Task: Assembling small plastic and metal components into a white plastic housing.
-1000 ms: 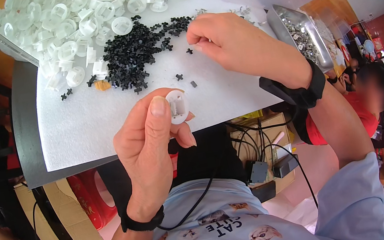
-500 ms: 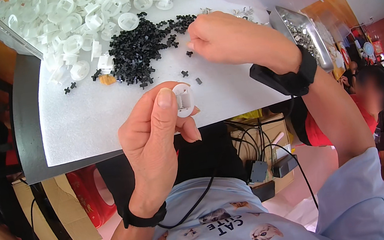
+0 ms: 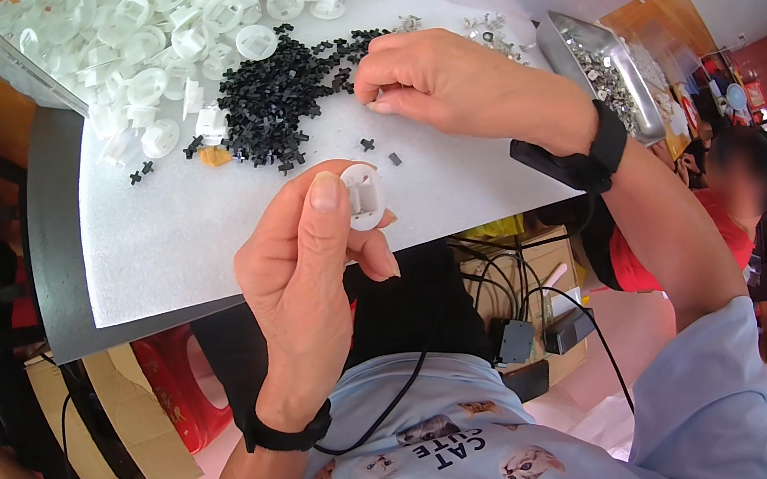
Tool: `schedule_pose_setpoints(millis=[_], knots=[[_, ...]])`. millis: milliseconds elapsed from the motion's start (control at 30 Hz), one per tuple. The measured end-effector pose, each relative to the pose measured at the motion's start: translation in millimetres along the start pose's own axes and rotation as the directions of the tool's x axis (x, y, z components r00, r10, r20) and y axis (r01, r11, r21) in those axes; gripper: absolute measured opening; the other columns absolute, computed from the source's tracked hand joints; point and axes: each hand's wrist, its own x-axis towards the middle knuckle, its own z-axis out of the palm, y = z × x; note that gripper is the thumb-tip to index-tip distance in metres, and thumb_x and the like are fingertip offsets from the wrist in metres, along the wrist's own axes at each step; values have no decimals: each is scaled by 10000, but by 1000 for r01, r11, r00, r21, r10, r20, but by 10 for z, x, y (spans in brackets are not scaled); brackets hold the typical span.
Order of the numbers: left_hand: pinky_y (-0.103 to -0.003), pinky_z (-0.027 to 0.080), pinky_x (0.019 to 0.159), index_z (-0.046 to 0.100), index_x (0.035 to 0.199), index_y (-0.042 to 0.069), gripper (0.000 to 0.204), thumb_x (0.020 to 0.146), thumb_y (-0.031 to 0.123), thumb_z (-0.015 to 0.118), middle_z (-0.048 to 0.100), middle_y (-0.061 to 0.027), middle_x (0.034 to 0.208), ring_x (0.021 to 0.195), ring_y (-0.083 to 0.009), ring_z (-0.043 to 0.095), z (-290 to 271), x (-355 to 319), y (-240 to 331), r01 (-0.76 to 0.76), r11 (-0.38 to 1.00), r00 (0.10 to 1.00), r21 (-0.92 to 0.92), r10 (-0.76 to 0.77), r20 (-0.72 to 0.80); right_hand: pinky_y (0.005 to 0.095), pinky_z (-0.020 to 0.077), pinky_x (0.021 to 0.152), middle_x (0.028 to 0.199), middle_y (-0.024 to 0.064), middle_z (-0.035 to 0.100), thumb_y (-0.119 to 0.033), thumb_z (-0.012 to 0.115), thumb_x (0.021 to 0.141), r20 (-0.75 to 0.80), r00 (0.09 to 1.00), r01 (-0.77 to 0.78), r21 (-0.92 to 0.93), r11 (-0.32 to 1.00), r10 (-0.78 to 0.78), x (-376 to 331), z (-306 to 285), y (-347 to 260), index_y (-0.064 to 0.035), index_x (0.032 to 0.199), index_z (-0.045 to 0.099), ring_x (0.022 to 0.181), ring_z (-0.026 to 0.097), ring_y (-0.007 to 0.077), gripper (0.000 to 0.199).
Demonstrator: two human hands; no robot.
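Between the thumb and fingers of my left hand [image 3: 291, 260] is a white round plastic part [image 3: 363, 197], its recessed side facing up. My left hand hovers around the near edge of the white foam sheet [image 3: 161, 246]. Farther off and to the right, my right hand [image 3: 439, 83] has its thumb and fingertips pinched together low over the sheet; whatever lies between them is hidden. Just left of those fingertips spreads a heap of small black cross-shaped pieces [image 3: 269, 101]. A loose black cross [image 3: 368, 145] and a small dark grey rectangular piece [image 3: 394, 158] lie between my hands.
A large pile of white plastic parts [image 3: 166, 32] covers the far left. Small metal pieces [image 3: 492, 28] lie beyond my right hand, beside a metal tray [image 3: 564, 42] of more. A clear panel [image 3: 19, 62] stands at left. Another person [image 3: 729, 212] sits at right.
My right hand has shifted slightly left and nearer, its fingertips closing where a loose black cross lay; that cross no longer shows. My left hand keeps its hold, barely moving.
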Motion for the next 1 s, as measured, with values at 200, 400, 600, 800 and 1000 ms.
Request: schedule_pose_setpoints(millis=[200,400,600,800,1000], knots=[[-213,449,485,562,1070,-67,354,1003,240,399,627,-148,784,517,-121,542,1,9,26,15,1000,1000,-8,-16,-17,413,469,665,776,142,593,-128,571,814,-96,993,54,-125,991,-66,98,91,-34,-13,827,588,744,578,338,116],[-217,419,501,586,1075,-50,388,985,306,459,617,-102,774,523,-111,535,-9,37,74,76,992,997,-99,-79,-18,293,432,501,609,50,537,-134,565,868,-28,973,-219,227,949,231,86,92,-5,20,817,579,520,524,151,163],[-212,410,506,576,1101,-48,381,992,291,439,597,-90,752,526,-104,527,1,39,98,81,988,997,-131,-81,7,335,448,524,629,121,593,-135,571,838,-30,957,-266,306,914,288,83,95,-36,31,772,604,548,564,205,181],[-203,383,482,576,1101,-43,381,995,292,428,578,-75,726,505,-87,496,-16,45,87,97,988,995,-122,-96,11,198,383,439,642,1,564,-173,593,890,204,867,-476,610,633,456,41,-17,-123,-36,781,581,475,487,50,176],[-181,322,431,592,1064,-24,398,991,333,434,570,-51,693,472,-60,466,-9,45,107,111,993,994,-51,-112,-17,193,376,421,642,1,573,-201,602,900,243,858,-457,764,455,452,-21,-36,-188,-44,785,581,459,488,46,196]])
